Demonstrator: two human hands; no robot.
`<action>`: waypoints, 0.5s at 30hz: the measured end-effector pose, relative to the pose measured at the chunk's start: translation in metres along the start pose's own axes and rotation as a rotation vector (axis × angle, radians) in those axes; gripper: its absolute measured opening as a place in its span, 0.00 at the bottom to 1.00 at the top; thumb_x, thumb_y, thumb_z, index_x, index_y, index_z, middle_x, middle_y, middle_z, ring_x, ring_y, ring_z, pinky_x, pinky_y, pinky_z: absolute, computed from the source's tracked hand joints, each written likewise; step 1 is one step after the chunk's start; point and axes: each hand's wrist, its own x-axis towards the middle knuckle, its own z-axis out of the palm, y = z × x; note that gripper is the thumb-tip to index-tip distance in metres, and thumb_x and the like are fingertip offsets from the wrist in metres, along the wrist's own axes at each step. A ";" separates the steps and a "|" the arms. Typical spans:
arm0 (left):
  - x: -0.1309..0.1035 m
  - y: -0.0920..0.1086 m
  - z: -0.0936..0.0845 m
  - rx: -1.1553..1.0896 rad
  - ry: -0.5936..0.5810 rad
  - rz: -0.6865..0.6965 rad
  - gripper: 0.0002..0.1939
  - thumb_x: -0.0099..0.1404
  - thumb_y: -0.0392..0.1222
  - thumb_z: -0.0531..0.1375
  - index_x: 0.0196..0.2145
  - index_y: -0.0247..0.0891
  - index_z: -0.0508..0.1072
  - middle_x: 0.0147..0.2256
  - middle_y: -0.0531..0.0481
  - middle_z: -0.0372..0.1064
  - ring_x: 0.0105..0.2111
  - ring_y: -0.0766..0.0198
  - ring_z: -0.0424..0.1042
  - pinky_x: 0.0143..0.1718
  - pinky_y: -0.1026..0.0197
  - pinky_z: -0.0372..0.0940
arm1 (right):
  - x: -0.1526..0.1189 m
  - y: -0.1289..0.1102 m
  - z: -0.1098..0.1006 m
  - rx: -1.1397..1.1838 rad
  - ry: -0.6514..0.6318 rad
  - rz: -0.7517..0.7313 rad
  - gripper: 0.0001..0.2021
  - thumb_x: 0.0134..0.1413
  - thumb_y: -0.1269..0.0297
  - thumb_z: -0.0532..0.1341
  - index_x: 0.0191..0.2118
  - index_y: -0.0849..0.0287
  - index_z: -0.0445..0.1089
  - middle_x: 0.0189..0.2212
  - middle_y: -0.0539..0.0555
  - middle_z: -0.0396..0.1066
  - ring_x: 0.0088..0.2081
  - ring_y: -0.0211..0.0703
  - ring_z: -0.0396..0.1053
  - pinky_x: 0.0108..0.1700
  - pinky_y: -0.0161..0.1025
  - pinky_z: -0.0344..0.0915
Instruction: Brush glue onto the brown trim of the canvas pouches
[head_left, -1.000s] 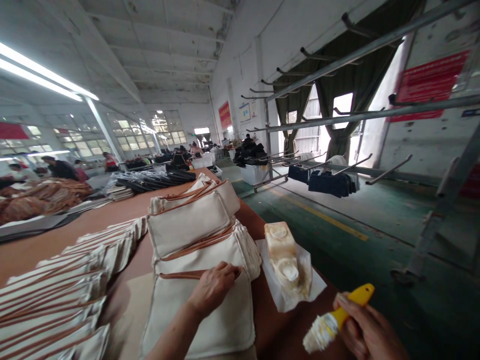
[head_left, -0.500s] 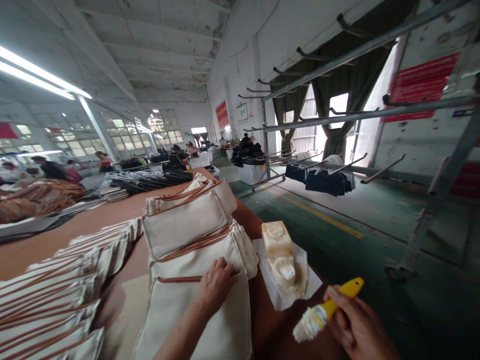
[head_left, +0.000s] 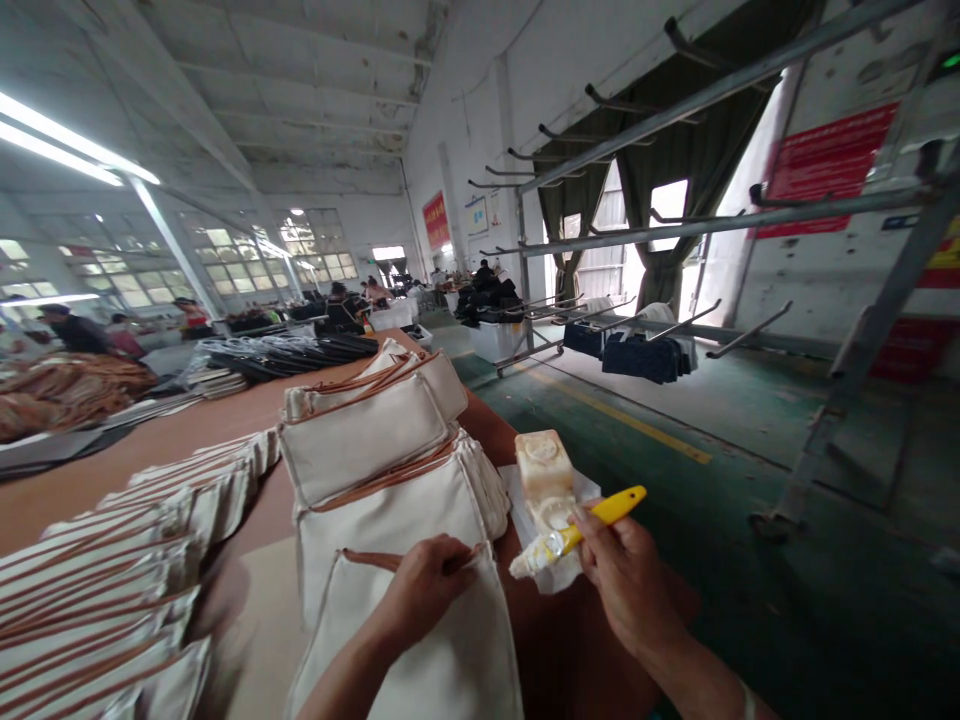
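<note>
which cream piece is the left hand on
The front cream piece, nearest the camera in the central stack: the left hand is on its brown-trimmed top edge. The others lie behind it or in the left row.

A brown-topped table [head_left: 251, 405] stretched from the bottom of the frame up to its middle. At lower left lay a long overlapping row of cream pieces [head_left: 82, 580] with brown edging. In the lower centre rested cream pouches [head_left: 367, 440] with brown strips, stacked one against another, and a flat beige sheet [head_left: 262, 600] lay between these and the row. Right of centre, white paper [head_left: 519, 505] lay near the table's edge.
</note>
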 end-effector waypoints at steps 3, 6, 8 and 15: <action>-0.015 0.012 0.002 -0.063 0.014 -0.002 0.07 0.60 0.38 0.54 0.26 0.37 0.69 0.28 0.55 0.66 0.30 0.66 0.66 0.31 0.65 0.55 | -0.008 -0.015 0.015 -0.122 -0.078 -0.116 0.21 0.59 0.45 0.64 0.29 0.60 0.69 0.18 0.47 0.59 0.21 0.38 0.56 0.21 0.34 0.57; -0.027 0.024 0.003 -0.177 0.020 0.006 0.08 0.59 0.39 0.55 0.24 0.37 0.68 0.28 0.55 0.64 0.30 0.66 0.65 0.31 0.65 0.55 | -0.013 -0.027 0.027 -0.263 -0.105 -0.287 0.20 0.61 0.46 0.62 0.32 0.61 0.72 0.22 0.52 0.67 0.23 0.43 0.64 0.25 0.36 0.63; -0.033 0.031 0.004 -0.270 0.020 0.011 0.08 0.58 0.38 0.56 0.23 0.37 0.67 0.27 0.55 0.63 0.30 0.66 0.64 0.32 0.65 0.55 | -0.012 -0.029 0.030 -0.332 -0.126 -0.402 0.19 0.62 0.48 0.60 0.32 0.61 0.73 0.25 0.55 0.70 0.26 0.47 0.68 0.29 0.38 0.66; -0.042 0.038 0.007 -0.418 0.011 -0.022 0.08 0.59 0.40 0.56 0.25 0.37 0.72 0.27 0.54 0.64 0.32 0.63 0.65 0.33 0.64 0.56 | -0.012 -0.034 0.024 -0.439 -0.058 -0.521 0.15 0.66 0.55 0.58 0.32 0.59 0.71 0.27 0.56 0.72 0.30 0.48 0.72 0.34 0.38 0.67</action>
